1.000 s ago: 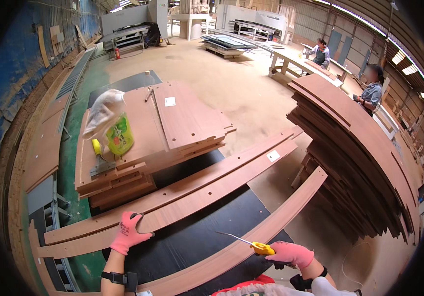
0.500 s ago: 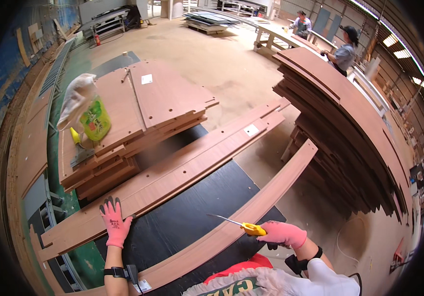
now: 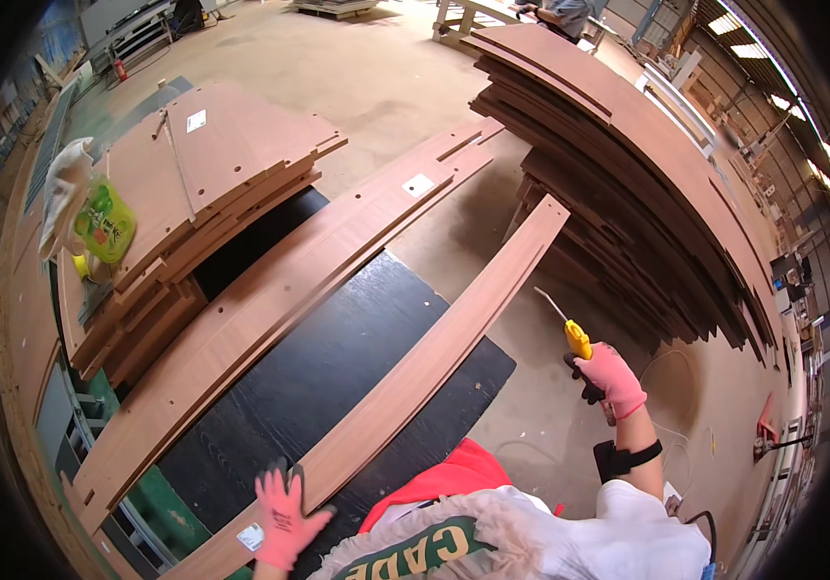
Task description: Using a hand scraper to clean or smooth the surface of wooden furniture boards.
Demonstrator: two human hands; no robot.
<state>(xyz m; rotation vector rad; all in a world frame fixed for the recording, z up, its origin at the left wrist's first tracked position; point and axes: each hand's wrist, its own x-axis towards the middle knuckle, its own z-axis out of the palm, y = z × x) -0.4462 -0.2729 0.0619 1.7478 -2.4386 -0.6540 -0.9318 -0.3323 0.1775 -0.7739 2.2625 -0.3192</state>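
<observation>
Yellow handle (image 3: pixel 578 338) partly inside right hand (image 3: pixel 615 377)

Left hand (image 3: pixel 289 522), pink-gloved: palm down, dark-tipped fingers (image 3: pixel 296 478) spread. Right hand (image 3: pixel 613 382), pink-gloved: curled in a grip; right forearm (image 3: pixel 645 475) bare, banded black.

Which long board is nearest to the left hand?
The narrow board across the black top, its near end under the left hand; wider boards lie farther off.

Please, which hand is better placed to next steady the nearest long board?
Probably the left hand: open, it lies on or just over the board. The right hand grips the yellow-handled tool, away from it.
</observation>
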